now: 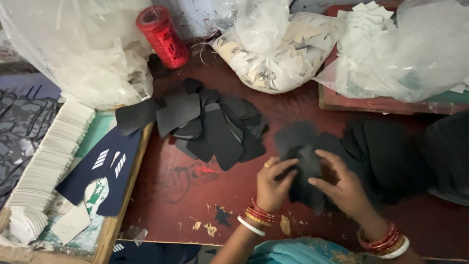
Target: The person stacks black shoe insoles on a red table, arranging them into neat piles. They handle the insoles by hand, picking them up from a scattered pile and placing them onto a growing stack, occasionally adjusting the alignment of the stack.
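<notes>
Both your hands are low centre-right in the frame, busy on the same black piece. Your left hand pinches its left edge, fingers curled over it; your right hand grips it from the other side, thumb on top. So both are closed on the piece, held just above a dark pile of more cut stuff to the right — it's blurry there, can't tell how many layers you've got between the fingers.

Step in hand, as I judge it: you're peeling or sorting one piece off the dark pile. The fanned black stack sits mid-frame, well apart from your hands, on the red table.

Next move, by my read, calls for a clean split — thumb slid along the edge so only one layer comes away, then a carry up-left w/o dragging the rest along. Watch for two pieces sticking together; the material looks thin and floppy.

Other bits: red thread spool at top, left of centre, tilted. Clear bag of pale scraps at top centre, another bag upper right. Wooden tray at the left edge w/ a navy piece and a row of white cards.
</notes>
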